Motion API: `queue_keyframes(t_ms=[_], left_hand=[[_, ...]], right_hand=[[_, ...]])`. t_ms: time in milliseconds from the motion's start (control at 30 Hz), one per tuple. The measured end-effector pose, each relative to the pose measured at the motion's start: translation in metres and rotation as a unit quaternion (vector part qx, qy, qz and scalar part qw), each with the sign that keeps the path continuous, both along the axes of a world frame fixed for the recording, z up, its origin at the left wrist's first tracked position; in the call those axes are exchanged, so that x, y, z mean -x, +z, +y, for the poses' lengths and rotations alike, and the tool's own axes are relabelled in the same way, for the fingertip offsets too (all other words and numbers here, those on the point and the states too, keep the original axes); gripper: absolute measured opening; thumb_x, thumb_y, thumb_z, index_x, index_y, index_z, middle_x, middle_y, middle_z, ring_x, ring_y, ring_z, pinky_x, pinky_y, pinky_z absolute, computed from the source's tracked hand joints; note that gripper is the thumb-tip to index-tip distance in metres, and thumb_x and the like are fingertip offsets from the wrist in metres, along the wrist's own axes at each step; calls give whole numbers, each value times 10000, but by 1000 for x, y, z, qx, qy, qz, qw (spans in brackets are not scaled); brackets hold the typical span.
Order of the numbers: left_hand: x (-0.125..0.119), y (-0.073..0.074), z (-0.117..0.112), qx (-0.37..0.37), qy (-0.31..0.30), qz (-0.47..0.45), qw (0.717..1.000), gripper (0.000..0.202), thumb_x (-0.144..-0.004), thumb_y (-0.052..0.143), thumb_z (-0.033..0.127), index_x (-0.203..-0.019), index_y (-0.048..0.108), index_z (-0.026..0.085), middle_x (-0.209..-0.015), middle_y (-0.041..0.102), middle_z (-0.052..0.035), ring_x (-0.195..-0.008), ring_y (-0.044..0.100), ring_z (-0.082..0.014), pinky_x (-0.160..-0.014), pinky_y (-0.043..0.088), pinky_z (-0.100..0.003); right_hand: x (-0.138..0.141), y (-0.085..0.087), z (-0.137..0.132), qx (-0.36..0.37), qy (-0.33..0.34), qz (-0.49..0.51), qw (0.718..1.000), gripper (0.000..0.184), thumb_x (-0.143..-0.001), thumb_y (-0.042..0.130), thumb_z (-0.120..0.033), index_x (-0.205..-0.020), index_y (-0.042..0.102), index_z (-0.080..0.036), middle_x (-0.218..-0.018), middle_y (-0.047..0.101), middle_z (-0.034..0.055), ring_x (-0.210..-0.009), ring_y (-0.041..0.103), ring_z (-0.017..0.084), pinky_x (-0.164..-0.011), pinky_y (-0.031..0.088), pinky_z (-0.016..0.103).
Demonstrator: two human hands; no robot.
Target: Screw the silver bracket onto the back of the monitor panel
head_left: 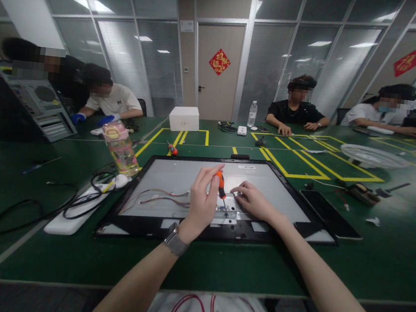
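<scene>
My left hand [204, 197] is closed around a screwdriver [221, 183] with an orange and black handle. The screwdriver tilts, and its shaft runs down to a metal bracket [228, 213] on the back of a flat display panel [279, 186]. My right hand [252, 199] lies at the bracket's right side with its fingers apart, fingertips resting on the panel by the bracket's upper edge. Thin coloured wires [162, 197] cross the panel on the left and pass behind my left hand. The panel lies flat, with a black frame.
Left of the panel are a white power strip [69, 215], black cables [33, 200] and a drink bottle [121, 148]. A black phone-like slab [331, 214] lies by the right edge. Behind stand a white box [184, 119] and a water bottle [252, 114]. Several people sit across the table.
</scene>
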State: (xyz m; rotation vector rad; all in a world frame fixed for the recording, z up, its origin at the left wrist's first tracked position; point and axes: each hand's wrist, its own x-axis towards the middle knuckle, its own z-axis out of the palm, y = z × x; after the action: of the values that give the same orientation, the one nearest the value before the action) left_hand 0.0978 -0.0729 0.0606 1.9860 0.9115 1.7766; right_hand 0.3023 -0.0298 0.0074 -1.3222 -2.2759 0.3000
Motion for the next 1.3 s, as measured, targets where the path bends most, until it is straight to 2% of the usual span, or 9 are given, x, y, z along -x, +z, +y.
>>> queue_keyframes(t_ms=[233, 433, 867, 1067, 1300], left_hand=[[-1, 0, 1, -1, 22, 1, 1000, 193, -946, 548, 225, -1091, 674, 202, -939, 590, -41, -843, 578, -148, -776, 483, -274], [-2, 0, 0, 7, 12, 8, 1000, 264, -991, 439, 239, -1164, 635, 207, -973, 592, -53, -859, 574, -160, -781, 484, -285], [0, -2, 0, 11, 4, 14, 1000, 291, -999, 414, 209, -1210, 614, 206, -1023, 614, -57, -904, 572, -163, -819, 465, -292], [-2, -1, 1, 10, 16, 12, 1000, 228, -963, 507, 240, -1139, 650, 219, -966, 565, -40, -846, 572, -149, -796, 482, -288], [-1, -1, 0, 20, 1, 10, 1000, 286, -997, 430, 262, -1217, 607, 219, -1019, 584, -54, -874, 570, -158, -805, 484, -305]], right_hand=[[0, 0, 0, -2, -5, -3, 1000, 284, -887, 533, -111, -1104, 703, -181, -975, 559, 77, -894, 595, 198, -884, 480, 335], [0, 2, -1, -3, -1, 5, 1000, 287, -884, 536, -108, -1098, 710, -189, -984, 570, 79, -900, 597, 199, -890, 478, 339], [-1, -2, 2, -11, 0, 0, 1000, 278, -883, 542, -109, -1096, 709, -173, -953, 556, 73, -845, 588, 187, -864, 486, 329], [0, 1, 0, -8, -4, -1, 1000, 285, -881, 541, -110, -1099, 712, -177, -971, 573, 82, -873, 597, 198, -877, 485, 341], [0, -1, 1, -11, -4, 2, 1000, 286, -879, 544, -115, -1096, 716, -188, -972, 576, 81, -884, 598, 201, -880, 484, 341]])
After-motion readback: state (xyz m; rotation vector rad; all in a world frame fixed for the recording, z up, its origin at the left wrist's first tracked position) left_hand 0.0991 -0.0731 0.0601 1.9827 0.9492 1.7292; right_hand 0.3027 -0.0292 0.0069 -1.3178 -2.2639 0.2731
